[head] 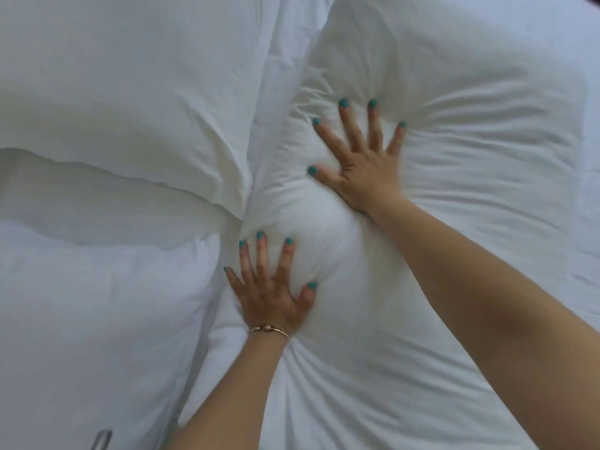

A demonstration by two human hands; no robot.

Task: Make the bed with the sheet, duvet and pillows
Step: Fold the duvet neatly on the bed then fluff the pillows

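Observation:
A plump white pillow fills the right half of the view. My left hand, with a thin bracelet at the wrist, presses flat on its near left part, fingers spread. My right hand presses flat farther up the same pillow, fingers spread wide, and the cloth creases around both palms. A second white pillow lies at the upper left, touching the first along a deep fold. White bedding, sheet or duvet, covers the lower left.
A small dark grey object pokes in at the bottom left edge, what it is I cannot tell. White bedding shows past the pillow's right edge. A dark corner shows at the top right.

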